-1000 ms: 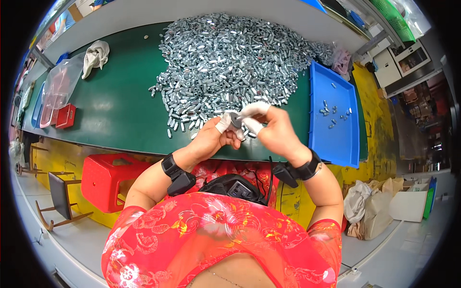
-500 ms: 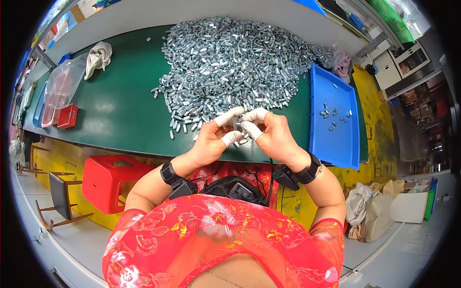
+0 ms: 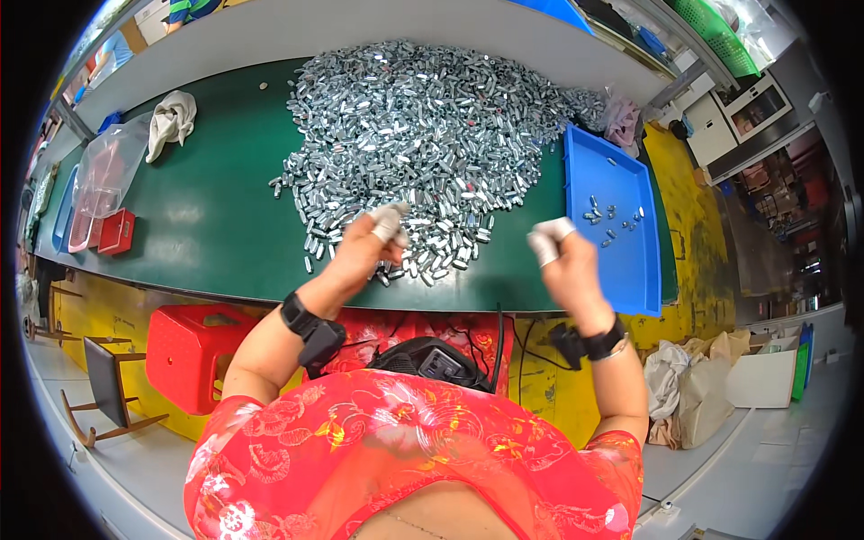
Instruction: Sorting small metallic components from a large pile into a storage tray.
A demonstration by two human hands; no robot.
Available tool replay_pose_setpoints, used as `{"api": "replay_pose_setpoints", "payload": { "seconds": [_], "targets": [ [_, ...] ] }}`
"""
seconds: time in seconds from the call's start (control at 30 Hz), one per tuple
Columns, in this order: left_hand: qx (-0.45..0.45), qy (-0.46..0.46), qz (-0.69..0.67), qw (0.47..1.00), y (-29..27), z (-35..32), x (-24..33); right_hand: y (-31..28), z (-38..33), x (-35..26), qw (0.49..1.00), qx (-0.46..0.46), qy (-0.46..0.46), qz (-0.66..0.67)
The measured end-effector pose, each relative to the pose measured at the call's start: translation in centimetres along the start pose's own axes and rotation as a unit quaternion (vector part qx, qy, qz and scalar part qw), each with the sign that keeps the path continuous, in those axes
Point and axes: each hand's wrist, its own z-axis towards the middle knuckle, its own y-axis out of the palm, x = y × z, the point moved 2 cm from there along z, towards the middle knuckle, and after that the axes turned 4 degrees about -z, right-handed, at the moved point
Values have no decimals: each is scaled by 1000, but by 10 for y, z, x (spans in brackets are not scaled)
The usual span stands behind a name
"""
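Note:
A big heap of small shiny metal cylinders (image 3: pixel 423 135) covers the middle of the green table (image 3: pixel 216 189). My left hand (image 3: pixel 367 250), with white covers on its fingertips, is over the near left edge of the heap. Its fingers are smeared by motion, so whether they grip a piece does not show. To the right of the heap, my right hand (image 3: pixel 569 268) is beside the left rim of a blue tray (image 3: pixel 621 274). Its white-covered thumb and fingers are pinched together; anything between them is hidden. Several metal pieces (image 3: pixel 610 214) lie scattered in the tray.
On the left of the table are a red bin (image 3: pixel 117 232), a clear plastic bag (image 3: pixel 108 171) and a pale cloth (image 3: pixel 171 124). A red stool (image 3: pixel 189 355) stands below the table's front edge. A pinkish bag (image 3: pixel 621 121) sits behind the tray.
My hands were together in front of the heap and have separated. The left has moved left over the loose pieces, the right rightward to the tray's side. The view has shifted slightly.

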Motion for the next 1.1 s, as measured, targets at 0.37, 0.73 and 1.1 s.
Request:
{"api": "replay_pose_setpoints", "payload": {
  "seconds": [0.37,0.73,1.1],
  "targets": [
    [15,16,-17,1000,23,-4,-9,82,63,65,992,-111,35,-43],
    [30,-22,-15,999,18,-14,-15,109,55,62,983,-117,-26,-138],
    [-163,7,-207,965,42,0,-14,59,18,-52,974,-148,-25,167]
  ]
}}
